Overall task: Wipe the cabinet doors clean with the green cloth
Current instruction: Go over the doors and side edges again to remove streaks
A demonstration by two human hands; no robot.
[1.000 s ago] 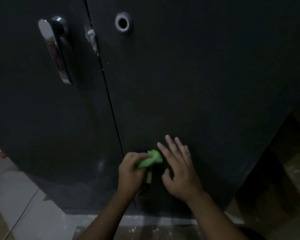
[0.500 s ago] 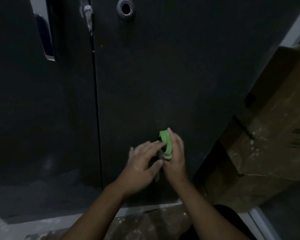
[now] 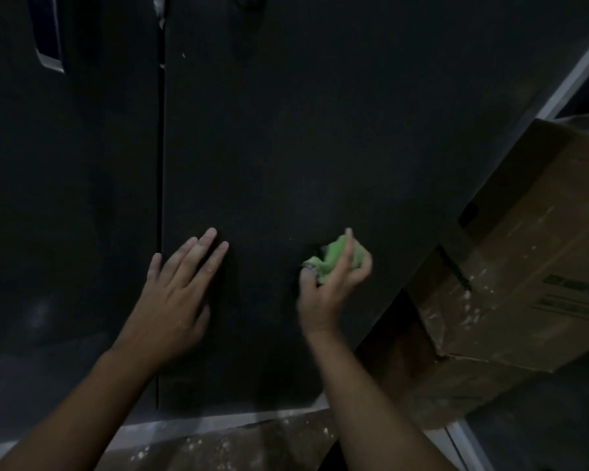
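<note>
Two cabinet doors point(image 3: 303, 147), one green cloth point(image 3: 332, 258) tight in the right hand point(image 3: 330, 290), left hand point(image 3: 176, 294) flat, released.

Across the right cabinet door point(image 3: 320, 147) the face is bare above the left hand point(image 3: 177, 294), flat near its left edge, and the right hand point(image 3: 334, 287) gripping the green cloth point(image 3: 332, 256), while a cardboard box point(image 3: 524, 266) crowds its lower right edge.

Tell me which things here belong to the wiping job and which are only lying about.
For the job:
green cloth, gripped by the right hand
right cabinet door, with the left hand flat on it
left cabinet door

Lying about:
cardboard box beside the right cabinet door
speckled floor
</note>
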